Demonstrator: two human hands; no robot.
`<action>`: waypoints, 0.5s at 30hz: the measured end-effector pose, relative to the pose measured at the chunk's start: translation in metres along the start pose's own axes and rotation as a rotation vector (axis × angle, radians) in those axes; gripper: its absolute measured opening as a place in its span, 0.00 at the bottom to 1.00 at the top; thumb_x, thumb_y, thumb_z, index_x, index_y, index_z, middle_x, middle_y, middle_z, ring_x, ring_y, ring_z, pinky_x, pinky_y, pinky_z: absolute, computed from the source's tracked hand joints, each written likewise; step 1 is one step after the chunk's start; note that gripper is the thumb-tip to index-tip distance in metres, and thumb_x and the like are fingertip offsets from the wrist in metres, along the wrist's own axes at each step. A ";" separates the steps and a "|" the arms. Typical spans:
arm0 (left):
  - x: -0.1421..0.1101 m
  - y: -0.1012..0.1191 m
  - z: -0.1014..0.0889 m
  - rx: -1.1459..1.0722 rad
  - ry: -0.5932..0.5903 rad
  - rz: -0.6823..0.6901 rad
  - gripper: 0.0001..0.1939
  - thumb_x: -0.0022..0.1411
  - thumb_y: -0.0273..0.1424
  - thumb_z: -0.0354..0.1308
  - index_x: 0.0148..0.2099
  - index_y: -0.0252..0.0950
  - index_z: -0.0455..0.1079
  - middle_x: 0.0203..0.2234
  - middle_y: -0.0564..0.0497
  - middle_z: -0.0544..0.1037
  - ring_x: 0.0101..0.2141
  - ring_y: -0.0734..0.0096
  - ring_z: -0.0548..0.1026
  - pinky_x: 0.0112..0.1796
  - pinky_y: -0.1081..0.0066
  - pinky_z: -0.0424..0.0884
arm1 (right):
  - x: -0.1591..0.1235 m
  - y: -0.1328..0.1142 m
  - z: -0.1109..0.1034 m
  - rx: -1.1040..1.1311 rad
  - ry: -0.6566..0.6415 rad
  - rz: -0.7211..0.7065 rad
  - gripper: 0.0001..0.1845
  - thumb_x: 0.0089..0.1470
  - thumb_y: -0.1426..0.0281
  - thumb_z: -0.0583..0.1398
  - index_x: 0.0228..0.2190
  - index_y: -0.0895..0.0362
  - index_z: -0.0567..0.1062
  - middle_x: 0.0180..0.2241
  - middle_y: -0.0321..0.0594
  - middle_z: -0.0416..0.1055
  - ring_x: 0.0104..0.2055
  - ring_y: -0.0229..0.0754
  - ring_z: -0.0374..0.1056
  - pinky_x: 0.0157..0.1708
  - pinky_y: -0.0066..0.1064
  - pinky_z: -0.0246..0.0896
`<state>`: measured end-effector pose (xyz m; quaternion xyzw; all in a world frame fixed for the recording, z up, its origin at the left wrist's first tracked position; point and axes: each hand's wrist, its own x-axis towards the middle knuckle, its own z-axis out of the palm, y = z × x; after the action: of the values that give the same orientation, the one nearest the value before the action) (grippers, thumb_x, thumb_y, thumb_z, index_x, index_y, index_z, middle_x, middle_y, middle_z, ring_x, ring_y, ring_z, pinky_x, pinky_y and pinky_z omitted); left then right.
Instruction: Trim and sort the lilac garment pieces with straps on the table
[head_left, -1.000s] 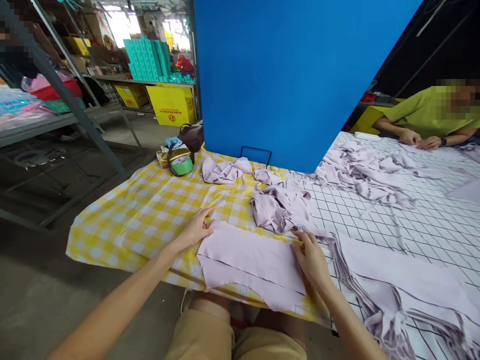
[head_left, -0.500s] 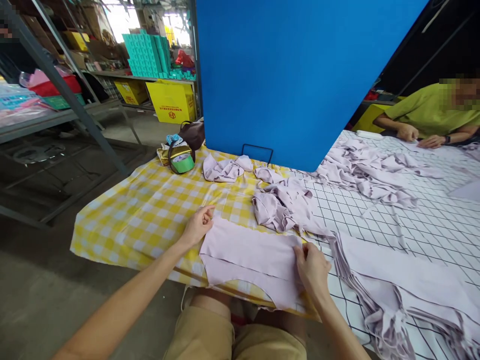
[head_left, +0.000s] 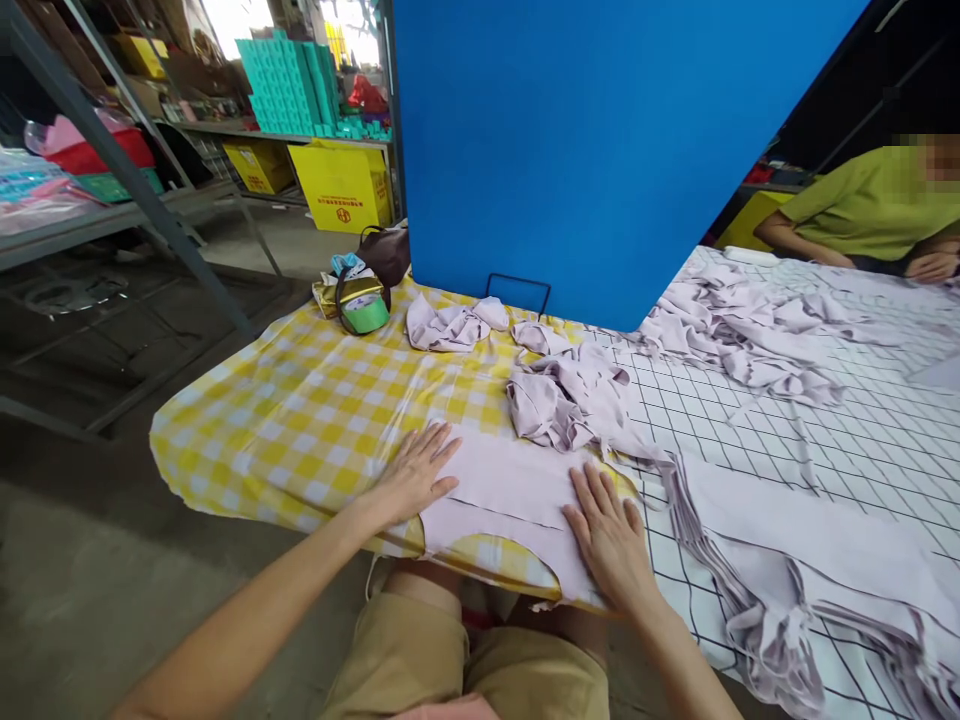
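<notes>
A pale lilac fabric piece (head_left: 502,480) lies spread at the table's near edge, with a curved cutout along its near side. My left hand (head_left: 416,470) rests flat on its left end, fingers spread. On the right end lies my right hand (head_left: 611,530), also flat with fingers apart. Just beyond the piece sits a crumpled heap of lilac fabric (head_left: 562,395). To the right is a layered stack of lilac fabric pieces (head_left: 810,520), its loose strips bunched toward me.
A yellow checked cloth (head_left: 277,430) covers the table's left part. A tall blue board (head_left: 600,150) stands at the back beside a green tape roll (head_left: 366,314). More lilac fabric (head_left: 735,330) lies right, near a co-worker in a green shirt (head_left: 877,205). A metal rack (head_left: 150,210) stands left.
Both hands have gone from pinching the fabric's far corners to lying flat on it. The fabric now rests flatter on the table. The co-worker's hands have shifted.
</notes>
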<state>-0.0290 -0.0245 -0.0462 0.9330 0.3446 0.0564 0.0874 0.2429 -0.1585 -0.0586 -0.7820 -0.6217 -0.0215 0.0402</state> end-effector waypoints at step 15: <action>0.039 0.107 -0.002 -0.237 -0.080 0.178 0.29 0.64 0.41 0.46 0.63 0.38 0.47 0.62 0.43 0.48 0.62 0.59 0.43 0.58 0.48 0.38 | -0.132 -0.048 0.023 0.898 0.022 0.481 0.21 0.49 0.55 0.56 0.38 0.57 0.71 0.38 0.48 0.72 0.40 0.49 0.68 0.34 0.35 0.64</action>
<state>0.0682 -0.0784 -0.0206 0.9445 0.2475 0.0668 0.2054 0.1661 -0.2736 -0.0903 -0.8083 -0.3715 0.2496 0.3826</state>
